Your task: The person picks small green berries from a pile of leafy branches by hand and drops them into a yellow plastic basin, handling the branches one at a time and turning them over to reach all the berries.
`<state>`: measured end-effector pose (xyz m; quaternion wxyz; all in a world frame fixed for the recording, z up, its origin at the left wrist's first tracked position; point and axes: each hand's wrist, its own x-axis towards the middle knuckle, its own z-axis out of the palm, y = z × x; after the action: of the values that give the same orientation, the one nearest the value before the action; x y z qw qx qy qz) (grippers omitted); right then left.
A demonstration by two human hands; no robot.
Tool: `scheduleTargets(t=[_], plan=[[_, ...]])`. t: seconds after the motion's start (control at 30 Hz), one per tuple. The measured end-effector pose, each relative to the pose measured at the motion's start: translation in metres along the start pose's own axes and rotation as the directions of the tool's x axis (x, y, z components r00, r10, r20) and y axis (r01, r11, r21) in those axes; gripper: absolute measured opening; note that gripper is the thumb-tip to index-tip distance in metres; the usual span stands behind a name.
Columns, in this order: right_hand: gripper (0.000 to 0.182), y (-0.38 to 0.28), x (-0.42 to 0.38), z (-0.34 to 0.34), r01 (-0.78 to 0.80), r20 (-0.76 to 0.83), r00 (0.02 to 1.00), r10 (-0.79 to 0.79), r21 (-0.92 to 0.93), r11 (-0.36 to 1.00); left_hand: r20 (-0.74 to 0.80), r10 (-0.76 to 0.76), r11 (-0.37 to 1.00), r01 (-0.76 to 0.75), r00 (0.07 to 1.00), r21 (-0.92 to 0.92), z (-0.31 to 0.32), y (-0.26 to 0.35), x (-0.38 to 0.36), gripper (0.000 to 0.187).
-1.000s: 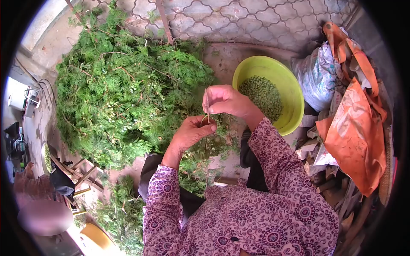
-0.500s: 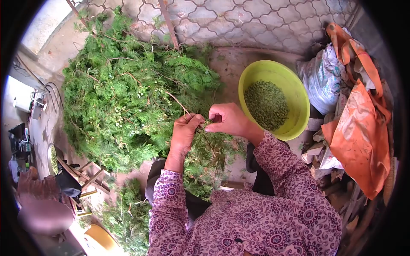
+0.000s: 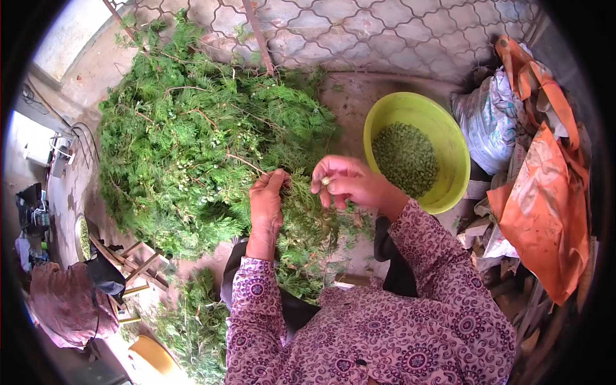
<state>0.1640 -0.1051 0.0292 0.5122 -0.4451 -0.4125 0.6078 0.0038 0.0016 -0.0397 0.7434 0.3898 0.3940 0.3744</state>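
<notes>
My left hand (image 3: 267, 199) is closed on the stem of a leafy evergreen branch (image 3: 246, 162), whose bare reddish end points up and left. Just to the right, my right hand (image 3: 353, 183) pinches a small pale green cone (image 3: 326, 181) between thumb and fingers, apart from the branch. A big heap of evergreen branches (image 3: 179, 147) with pale cones among the leaves lies beyond my left hand. Beyond my right hand stands a yellow-green basin (image 3: 454, 186), partly covered by that wrist, with many small green cones (image 3: 405, 159) inside.
A wire mesh (image 3: 366, 38) borders the far side. A white sack (image 3: 482, 122) and an orange bag (image 3: 545, 212) lie at right near wood scraps. More cut branches (image 3: 196, 321), a wooden stool frame (image 3: 138, 263) and an orange-yellow container (image 3: 151, 356) are at lower left.
My right hand has drawn slightly away from the branch, and a small cone now shows in its fingers. My left hand still holds the branch, its stem now tilted lower.
</notes>
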Motion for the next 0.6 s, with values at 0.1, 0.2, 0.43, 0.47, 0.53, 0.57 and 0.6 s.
scheduleTargets(t=[0.1,0.2,0.43,0.47,0.53,0.57,0.6], plan=[[0.009,0.014,0.007,-0.007,-0.033,-0.057,0.998,0.034,0.019,0.999,-0.024,0.024,0.999,-0.025,0.999,-0.021,0.000,-0.003,0.001,0.012],[0.011,0.034,0.011,0.003,0.107,-0.011,0.991,-0.131,-0.513,0.852,-0.055,-0.009,0.996,0.004,0.998,-0.091,0.001,-0.003,0.002,0.012],[0.023,0.047,0.013,0.020,0.176,-0.010,0.901,-0.433,-0.905,0.388,-0.040,-0.080,0.991,0.075,0.996,-0.111,0.002,-0.003,-0.001,0.013],[0.023,0.048,0.014,0.022,0.178,-0.009,0.901,-0.433,-0.904,0.389,-0.026,-0.073,0.988,0.068,0.997,-0.141,0.003,-0.004,-0.002,0.013],[0.026,0.050,0.016,0.022,0.123,-0.013,0.916,-0.402,-0.943,0.310,-0.010,-0.065,0.983,0.063,0.998,-0.171,0.005,-0.003,-0.003,0.014],[0.026,0.051,0.016,0.021,0.122,-0.013,0.916,-0.402,-0.943,0.309,-0.004,-0.079,0.983,0.077,0.997,-0.169,0.006,-0.002,-0.004,0.016],[0.025,0.052,0.017,0.021,0.130,-0.021,0.901,-0.433,-0.939,0.318,0.002,-0.092,0.982,0.091,0.996,-0.167,0.006,-0.001,-0.005,0.018]])
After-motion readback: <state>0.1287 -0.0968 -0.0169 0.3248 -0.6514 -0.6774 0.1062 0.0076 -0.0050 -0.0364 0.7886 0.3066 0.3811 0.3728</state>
